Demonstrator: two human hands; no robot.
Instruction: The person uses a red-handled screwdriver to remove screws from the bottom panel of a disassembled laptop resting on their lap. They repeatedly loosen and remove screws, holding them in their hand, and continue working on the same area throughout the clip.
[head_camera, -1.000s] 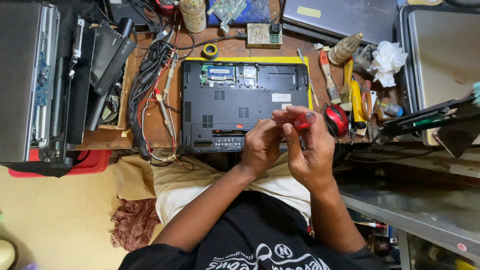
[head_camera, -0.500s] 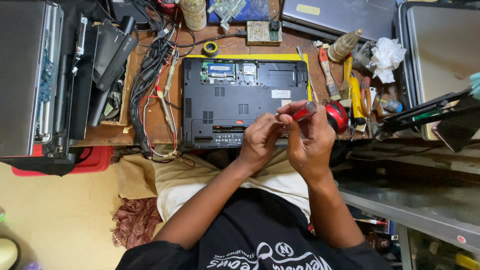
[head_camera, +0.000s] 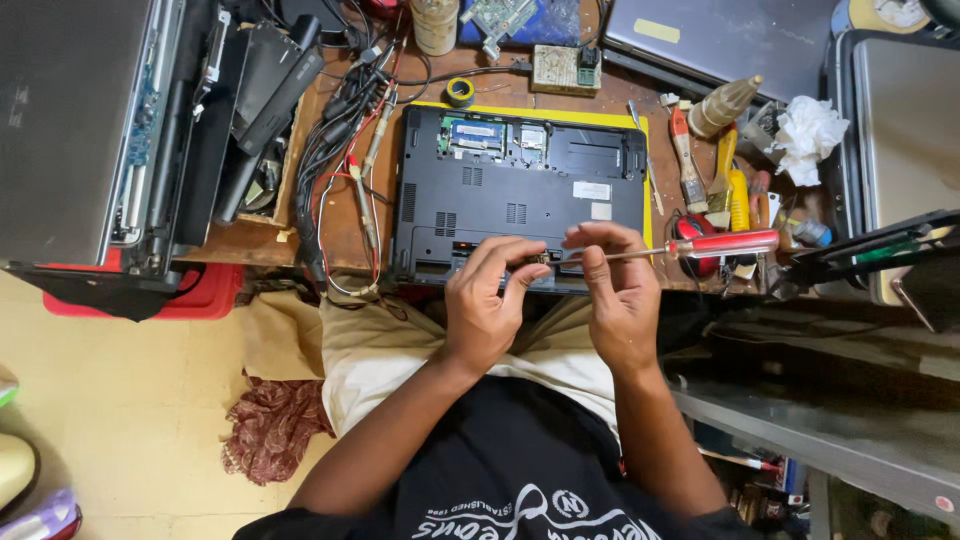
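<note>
A black laptop (head_camera: 510, 195) lies upside down on the wooden bench, its base partly open at the far edge. My right hand (head_camera: 618, 295) pinches the metal shaft of a red-handled screwdriver (head_camera: 725, 244), which lies level with its handle pointing right. My left hand (head_camera: 485, 300) is at the laptop's near edge, with its fingertips closed on a small part (head_camera: 541, 259) where the screwdriver tip meets it. Both hands touch over the near edge of the laptop.
A bundle of cables and probes (head_camera: 350, 150) lies left of the laptop. Stacked laptops (head_camera: 90, 130) fill the far left. Brushes and hand tools (head_camera: 715, 170), a crumpled tissue (head_camera: 808, 135) and another laptop (head_camera: 905, 140) sit to the right. A tape roll (head_camera: 460, 92) lies behind.
The screwdriver has swung from upright in my right hand to level, handle out to the right. My left fingers have come to its tip at the laptop's near edge.
</note>
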